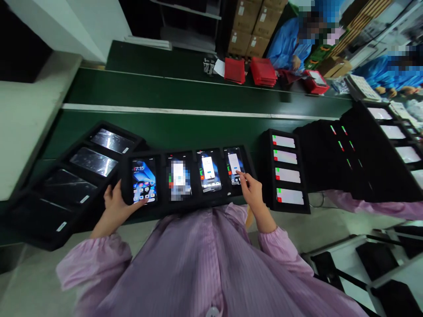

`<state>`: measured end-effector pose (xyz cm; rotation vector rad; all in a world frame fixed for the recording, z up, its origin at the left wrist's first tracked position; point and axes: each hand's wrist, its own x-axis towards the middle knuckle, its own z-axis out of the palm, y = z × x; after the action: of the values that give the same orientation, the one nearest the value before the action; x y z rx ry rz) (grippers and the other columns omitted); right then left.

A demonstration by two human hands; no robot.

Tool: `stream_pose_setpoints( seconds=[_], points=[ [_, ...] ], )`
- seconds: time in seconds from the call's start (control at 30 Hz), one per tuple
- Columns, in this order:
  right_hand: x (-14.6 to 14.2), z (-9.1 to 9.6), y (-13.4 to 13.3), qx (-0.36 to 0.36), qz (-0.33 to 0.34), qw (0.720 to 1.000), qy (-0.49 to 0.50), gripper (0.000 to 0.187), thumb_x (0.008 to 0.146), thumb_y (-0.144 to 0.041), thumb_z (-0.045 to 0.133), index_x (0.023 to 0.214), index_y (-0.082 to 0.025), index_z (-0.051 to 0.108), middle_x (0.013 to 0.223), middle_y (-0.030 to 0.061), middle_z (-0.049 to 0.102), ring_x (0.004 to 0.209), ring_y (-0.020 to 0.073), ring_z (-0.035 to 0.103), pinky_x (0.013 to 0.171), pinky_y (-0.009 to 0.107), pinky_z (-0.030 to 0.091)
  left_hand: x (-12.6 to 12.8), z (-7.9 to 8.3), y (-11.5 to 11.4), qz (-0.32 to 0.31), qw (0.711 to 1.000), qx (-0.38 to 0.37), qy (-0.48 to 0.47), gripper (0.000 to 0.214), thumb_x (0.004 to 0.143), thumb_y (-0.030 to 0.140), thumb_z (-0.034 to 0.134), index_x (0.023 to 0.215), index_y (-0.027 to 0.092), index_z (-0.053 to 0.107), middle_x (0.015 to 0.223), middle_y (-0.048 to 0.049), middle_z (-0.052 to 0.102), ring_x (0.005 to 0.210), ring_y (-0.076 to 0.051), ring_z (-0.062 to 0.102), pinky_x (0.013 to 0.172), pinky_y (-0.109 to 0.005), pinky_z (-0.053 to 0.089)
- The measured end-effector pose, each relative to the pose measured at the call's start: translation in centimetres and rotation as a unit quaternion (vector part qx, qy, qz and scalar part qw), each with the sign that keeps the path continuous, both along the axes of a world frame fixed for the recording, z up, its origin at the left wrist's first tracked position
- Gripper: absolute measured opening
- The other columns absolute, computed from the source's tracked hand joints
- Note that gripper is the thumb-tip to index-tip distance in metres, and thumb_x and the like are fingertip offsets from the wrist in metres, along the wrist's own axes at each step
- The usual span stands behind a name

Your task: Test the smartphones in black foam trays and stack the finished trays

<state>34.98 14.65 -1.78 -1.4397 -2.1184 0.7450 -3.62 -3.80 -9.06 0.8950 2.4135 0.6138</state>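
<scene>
"Pointing at the rightmost smartphone (pixel 233 163) in the middle tray (pixel 162 176), my right hand (pixel 253 192) extends one finger."

"Left hand (pixel 117 206)?"

"Spread around the tray's left end; from here, I worry its overhanging thumb might mis-tap the leftmost smartphone (pixel 144 176)."

A green workbench (pixel 205 127), black phone trays (pixel 194 201), 2 blue-smocked workers (pixel 286 39) and stacked cartons (pixel 244 22) show a factory.

The left hand (pixel 115 204) holds one end of a black tray (pixel 196 198) bearing four lit phones (pixel 144 174); the right hand (pixel 253 190), finger extended, seems to touch the rightmost phone (pixel 234 164).
</scene>
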Motion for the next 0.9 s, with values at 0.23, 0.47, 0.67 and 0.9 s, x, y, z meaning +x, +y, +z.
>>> stream_pose_setpoints(
  seconds=[0.23, 0.47, 0.67, 0.9],
  points=[
    [-1.5, -0.8, 0.7, -0.011, 0.025, 0.999, -0.034, 0.038, 0.102, -0.036, 0.046, 0.117, -0.020, 0.077, 0.095, 0.0064, 0.081, 0.058, 0.0146, 0.061, 0.063, 0.025, 0.050, 0.9, 0.6, 0.8, 0.037, 0.999, 0.019, -0.016, 0.124, 0.053, 0.062, 0.080, 0.158, 0.017, 0.031, 0.168, -0.0211, 0.026, 0.160, -0.044, 0.010, 0.122, -0.061, 0.034],
    [-2.1, -1.5, 1.4, -0.010, 0.039, 0.997, -0.073, 0.036, 0.101, -0.033, 0.048, 0.118, -0.019, 0.077, 0.097, 0.0084, 0.081, 0.061, 0.0167, 0.067, 0.066, 0.027, 0.051, 1.8, 1.5, 0.8, 0.057, 0.997, 0.030, -0.038, 0.117, 0.058, 0.061, 0.077, 0.156, 0.015, 0.032, 0.168, -0.0233, 0.024, 0.159, -0.042, 0.016, 0.123, -0.058, 0.033],
    [-4.7, -0.5, 0.0, 0.007, 0.088, 0.994, -0.071, 0.039, 0.104, -0.033, 0.046, 0.129, -0.021, 0.074, 0.108, 0.0070, 0.081, 0.073, 0.0181, 0.073, 0.076, 0.027, 0.055, 1.8, 2.0, 0.6, 0.093, 0.989, 0.082, -0.086, 0.094, 0.071, 0.063, 0.062, 0.150, 0.014, 0.045, 0.161, -0.0218, 0.035, 0.157, -0.035, 0.027, 0.125, -0.052, 0.030],
    [-9.7, -0.3, -1.2, -0.036, 0.182, 0.972, -0.146, 0.037, 0.106, -0.032, 0.051, 0.136, -0.024, 0.070, 0.126, 0.0064, 0.076, 0.103, 0.0249, 0.077, 0.085, 0.032, 0.059, 0.6, 0.2, 0.4, 0.118, 0.983, 0.112, -0.086, 0.071, 0.082, 0.060, 0.059, 0.141, 0.021, 0.057, 0.151, -0.0140, 0.049, 0.149, -0.031, 0.042, 0.126, -0.044, 0.034]
  ],
)
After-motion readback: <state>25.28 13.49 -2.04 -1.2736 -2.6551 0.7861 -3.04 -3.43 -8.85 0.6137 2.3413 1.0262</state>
